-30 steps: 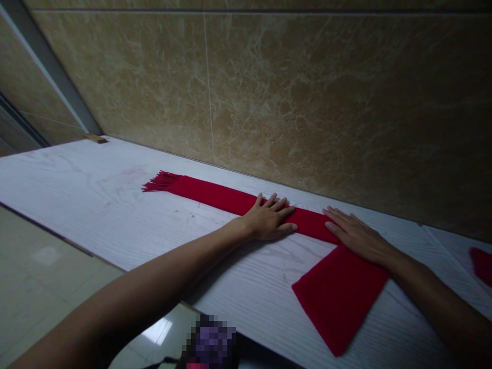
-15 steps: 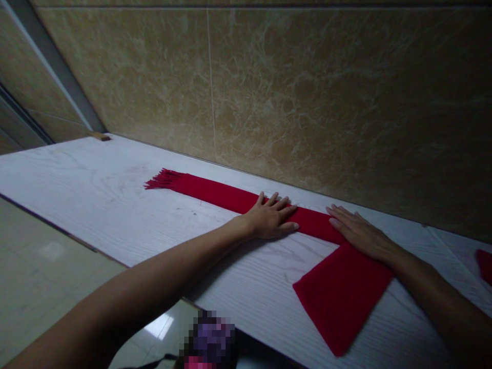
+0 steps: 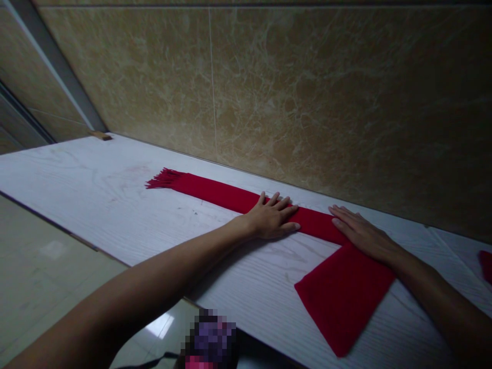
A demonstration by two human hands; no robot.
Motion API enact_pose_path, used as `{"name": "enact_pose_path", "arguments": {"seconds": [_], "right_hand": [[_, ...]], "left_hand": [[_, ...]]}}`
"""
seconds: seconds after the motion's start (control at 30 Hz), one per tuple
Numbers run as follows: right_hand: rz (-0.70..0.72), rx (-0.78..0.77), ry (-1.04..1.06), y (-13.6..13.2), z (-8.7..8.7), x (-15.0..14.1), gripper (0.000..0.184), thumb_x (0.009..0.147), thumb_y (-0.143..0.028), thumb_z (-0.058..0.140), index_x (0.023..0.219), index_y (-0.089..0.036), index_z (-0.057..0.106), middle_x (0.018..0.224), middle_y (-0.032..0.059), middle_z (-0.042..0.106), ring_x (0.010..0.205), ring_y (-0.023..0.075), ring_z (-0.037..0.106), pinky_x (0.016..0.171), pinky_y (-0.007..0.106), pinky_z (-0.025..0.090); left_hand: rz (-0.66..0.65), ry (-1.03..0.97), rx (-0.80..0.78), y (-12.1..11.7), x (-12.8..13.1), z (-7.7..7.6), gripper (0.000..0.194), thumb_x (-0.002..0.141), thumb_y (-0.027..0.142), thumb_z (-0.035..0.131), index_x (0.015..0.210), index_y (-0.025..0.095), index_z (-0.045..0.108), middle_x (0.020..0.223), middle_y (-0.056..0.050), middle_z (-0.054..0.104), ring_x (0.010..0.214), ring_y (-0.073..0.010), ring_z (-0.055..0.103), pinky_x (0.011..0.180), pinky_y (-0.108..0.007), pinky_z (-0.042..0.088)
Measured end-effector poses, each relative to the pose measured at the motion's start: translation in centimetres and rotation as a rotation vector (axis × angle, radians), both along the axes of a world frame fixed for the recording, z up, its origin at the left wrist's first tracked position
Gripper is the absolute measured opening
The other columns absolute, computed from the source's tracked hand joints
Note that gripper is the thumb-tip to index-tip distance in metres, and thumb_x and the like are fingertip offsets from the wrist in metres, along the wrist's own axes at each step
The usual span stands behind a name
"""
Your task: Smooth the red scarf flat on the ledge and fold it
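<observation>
A red scarf [image 3: 219, 192] lies in a long flat strip across the white table, its fringed end pointing left. At its right end it turns into a wider folded part that slants toward the table's front edge. My left hand [image 3: 271, 218] rests flat on the middle of the strip, fingers spread. Over the bend, my right hand [image 3: 361, 233] lies palm down with its fingers stretched out and close together, covering part of the cloth there. Neither hand grips the fabric.
The white wood-grain table [image 3: 246, 266] runs along a brown marbled tile wall [image 3: 269, 92]. A small brown block [image 3: 101, 136] sits at the far left corner. Another red piece [image 3: 486, 266] shows at the right edge. Below is a shiny tiled floor [image 3: 42, 287].
</observation>
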State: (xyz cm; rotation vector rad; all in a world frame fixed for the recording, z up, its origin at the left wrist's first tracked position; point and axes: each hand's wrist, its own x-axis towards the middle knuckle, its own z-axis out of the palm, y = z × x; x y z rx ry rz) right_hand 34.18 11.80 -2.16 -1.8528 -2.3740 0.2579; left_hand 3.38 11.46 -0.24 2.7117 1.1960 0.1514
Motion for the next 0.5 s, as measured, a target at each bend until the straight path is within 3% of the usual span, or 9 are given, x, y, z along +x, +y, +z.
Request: {"name": "enact_pose_path", "arguments": {"seconds": [0.5], "right_hand": [[-0.003, 0.023, -0.039, -0.02, -0.68, -0.04, 0.075, 0.098, -0.064, 0.022, 0.155, -0.021, 0.044, 0.164, 0.0061, 0.035, 0.154, 0.0283, 0.022, 0.126, 0.055, 0.017]], "left_hand": [[0.005, 0.013, -0.017, 0.25, 0.02, -0.26, 0.074, 0.103, 0.067, 0.024, 0.163, 0.024, 0.023, 0.169, -0.012, 0.020, 0.157, -0.0381, 0.009, 0.122, -0.068, 0.007]]}}
